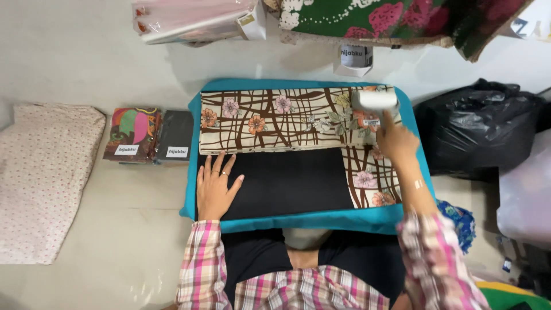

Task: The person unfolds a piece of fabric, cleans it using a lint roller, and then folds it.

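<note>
sleeves: pink-white-green plaid shirt | left hand (216, 186): rings | right hand (396, 142): small plaster at wrist | lap: black

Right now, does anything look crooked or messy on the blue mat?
Nothing much. The patterned cloth lies folded and square on the blue mat, with a black panel below it. The left hand rests flat there; the right hand holds a white iron-like tool.
</note>
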